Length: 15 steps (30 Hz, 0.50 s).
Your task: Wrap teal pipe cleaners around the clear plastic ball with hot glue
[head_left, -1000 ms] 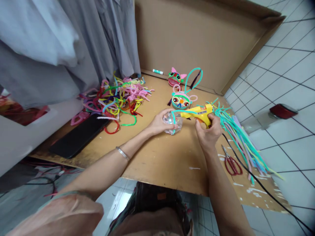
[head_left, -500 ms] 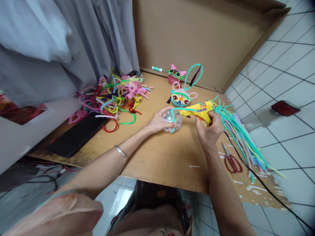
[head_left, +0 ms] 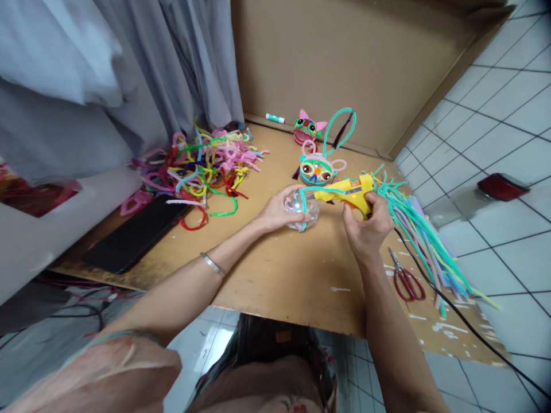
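Observation:
My left hand (head_left: pixel 279 209) is closed around a clear plastic ball (head_left: pixel 312 215) above the table. A turquoise pipe cleaner (head_left: pixel 304 201) runs down over the ball, and its free end bends off to the right. My right hand (head_left: pixel 371 223) grips a yellow glue gun (head_left: pixel 359 198), its nozzle pointing left at the ball, close to the pipe cleaner. Whether the nozzle touches the ball I cannot tell. Just beyond stands a decorated animal-face ball (head_left: pixel 317 170) with pink ears and a turquoise loop.
A second face with pink ears (head_left: pixel 306 131) and a glue stick (head_left: pixel 275 118) lie by the cardboard (head_left: pixel 310 63). Tangled pipe cleaners (head_left: pixel 202 166) and a black slab (head_left: pixel 133 238) are left. Red-handled scissors (head_left: pixel 408 282), straight pipe cleaners (head_left: pixel 424 246) and the cord (head_left: pixel 460 318) are right.
Both hands keep nearly the same pose on the ball and the glue gun. The view has shifted very slightly; nothing has been picked up or let go.

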Available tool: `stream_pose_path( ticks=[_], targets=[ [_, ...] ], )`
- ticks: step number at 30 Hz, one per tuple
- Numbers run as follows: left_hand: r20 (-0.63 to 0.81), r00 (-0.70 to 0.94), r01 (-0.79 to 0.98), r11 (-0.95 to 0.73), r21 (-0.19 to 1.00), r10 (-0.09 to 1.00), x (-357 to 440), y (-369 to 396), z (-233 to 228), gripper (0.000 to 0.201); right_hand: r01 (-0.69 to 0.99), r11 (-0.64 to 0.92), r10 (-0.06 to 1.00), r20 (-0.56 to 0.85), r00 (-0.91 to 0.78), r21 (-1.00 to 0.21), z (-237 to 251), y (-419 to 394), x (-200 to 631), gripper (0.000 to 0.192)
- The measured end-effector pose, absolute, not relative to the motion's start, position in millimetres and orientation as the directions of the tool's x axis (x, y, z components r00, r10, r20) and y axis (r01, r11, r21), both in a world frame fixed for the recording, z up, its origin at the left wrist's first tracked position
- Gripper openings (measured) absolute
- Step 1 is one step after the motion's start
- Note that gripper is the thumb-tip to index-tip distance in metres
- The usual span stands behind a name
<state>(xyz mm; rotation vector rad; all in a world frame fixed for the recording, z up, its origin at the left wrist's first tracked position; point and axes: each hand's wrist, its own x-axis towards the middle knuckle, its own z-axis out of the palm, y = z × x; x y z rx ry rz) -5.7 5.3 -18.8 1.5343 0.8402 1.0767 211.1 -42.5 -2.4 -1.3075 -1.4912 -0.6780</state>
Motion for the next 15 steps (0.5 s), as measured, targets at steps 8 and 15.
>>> stream_pose_path(
  ticks=[8, 15],
  targets=[
    [0.218, 0.353, -0.012, -0.228, 0.973, 0.910, -5.2, 4.5, -18.0, 0.082, 0.942, 0.299, 0.356, 0.934, 0.038, -0.152, -2.3, -42.7, 211.7, 0.029],
    [0.225, 0.351, 0.022, -0.248, 0.969, 0.909, -6.6, 4.0, -16.6, 0.079, 0.942, 0.301, 0.359, 0.933, 0.031, -0.147, 0.1, -44.2, 212.1, 0.028]
  ],
)
